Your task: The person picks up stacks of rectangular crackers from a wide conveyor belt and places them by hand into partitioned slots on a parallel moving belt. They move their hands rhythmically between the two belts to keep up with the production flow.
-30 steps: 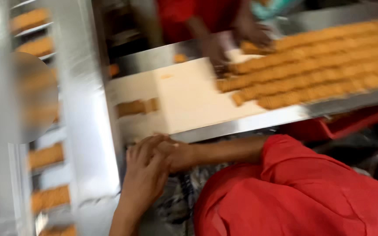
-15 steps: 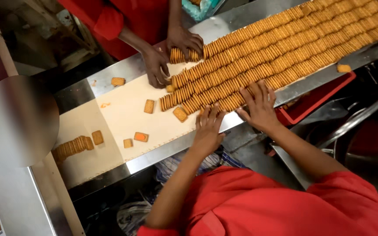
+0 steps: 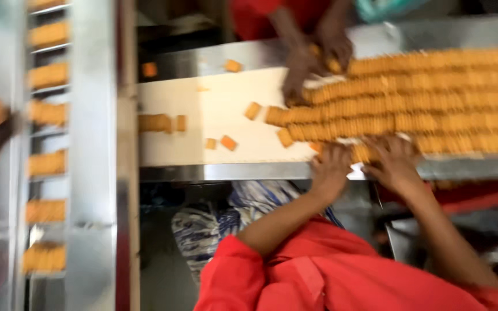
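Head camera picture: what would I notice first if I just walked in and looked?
Probably the long rows of orange biscuits packed across the right side of the pale belt. Next, the left hand and right hand reaching from red sleeves to the near row, while another person's hands work the far side. A few loose biscuits lie scattered on the bare left part.

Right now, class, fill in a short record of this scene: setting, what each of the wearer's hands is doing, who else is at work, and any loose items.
Setting: pale conveyor belt carrying rows of biscuits
Left hand: resting at the near edge of the rows; grip too blurred to tell
Right hand: spread on the biscuits at the near edge
Others: another person's hands on the far rows
Loose: stray biscuits on the belt
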